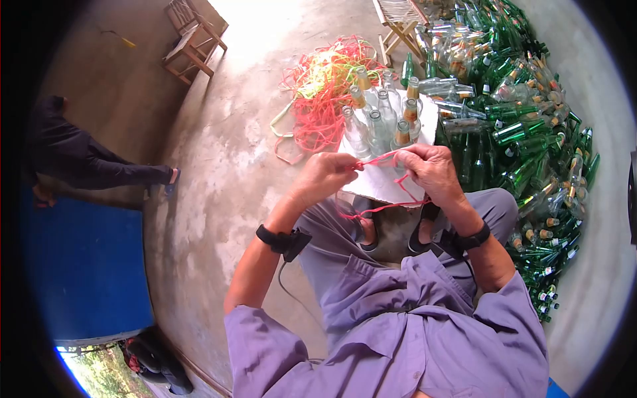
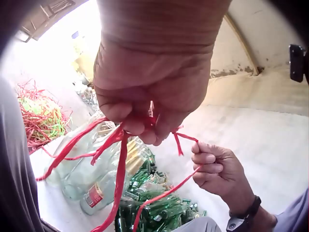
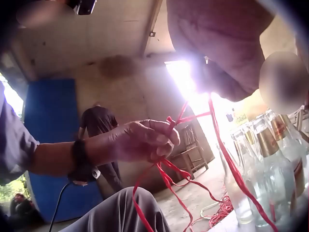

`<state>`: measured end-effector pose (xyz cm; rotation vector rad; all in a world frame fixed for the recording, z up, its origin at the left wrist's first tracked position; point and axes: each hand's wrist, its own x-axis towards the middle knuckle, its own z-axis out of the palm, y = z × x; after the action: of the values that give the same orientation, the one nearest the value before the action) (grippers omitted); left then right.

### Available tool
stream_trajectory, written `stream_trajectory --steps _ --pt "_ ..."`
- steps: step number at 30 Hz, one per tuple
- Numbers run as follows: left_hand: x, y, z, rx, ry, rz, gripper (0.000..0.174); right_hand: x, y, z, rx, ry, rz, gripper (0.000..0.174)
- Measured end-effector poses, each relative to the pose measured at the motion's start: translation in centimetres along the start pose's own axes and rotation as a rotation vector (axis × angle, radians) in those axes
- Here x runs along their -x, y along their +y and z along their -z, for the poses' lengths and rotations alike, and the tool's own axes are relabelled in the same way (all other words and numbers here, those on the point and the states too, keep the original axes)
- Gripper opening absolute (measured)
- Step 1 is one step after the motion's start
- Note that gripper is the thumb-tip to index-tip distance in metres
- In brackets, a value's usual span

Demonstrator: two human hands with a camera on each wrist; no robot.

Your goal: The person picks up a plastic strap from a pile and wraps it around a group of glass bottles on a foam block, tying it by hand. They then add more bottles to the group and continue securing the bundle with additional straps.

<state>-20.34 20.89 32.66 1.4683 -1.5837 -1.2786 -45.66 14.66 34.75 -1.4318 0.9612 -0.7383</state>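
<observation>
The left hand (image 1: pixel 325 175) pinched the red twine (image 1: pixel 379 160) in curled fingers, and the right hand (image 1: pixel 434 171) pinched it too, its slack hanging in loops above the near edge of the white board (image 1: pixel 391 188). Clear bottles (image 1: pixel 383 114) stood toward the far edge, a tangled pile (image 1: pixel 317 106) lying beyond the far left corner.

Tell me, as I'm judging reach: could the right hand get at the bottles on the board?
Probably yes: the right hand looks near the bottles on the board, but red string occupies its fingers.
</observation>
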Motion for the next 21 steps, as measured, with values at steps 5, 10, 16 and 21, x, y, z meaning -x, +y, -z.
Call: stream_trajectory --steps 5,10,16,21 --pt "0.4 -0.3 0.2 0.122 0.020 -0.032 0.018 0.7 -0.2 0.9 -0.201 0.038 -0.003 0.016" --pt "0.5 -0.6 -0.6 0.241 0.060 0.005 0.017 0.7 0.2 1.2 -0.231 0.041 -0.045 0.016" --pt "0.9 0.5 -1.4 0.375 0.183 0.024 0.020 1.1 0.6 1.4 -0.231 0.044 -0.080 0.016" --pt "1.5 3.4 -2.6 0.353 0.200 0.058 0.023 1.6 1.4 0.2 -0.115 -0.036 -0.071 0.018"
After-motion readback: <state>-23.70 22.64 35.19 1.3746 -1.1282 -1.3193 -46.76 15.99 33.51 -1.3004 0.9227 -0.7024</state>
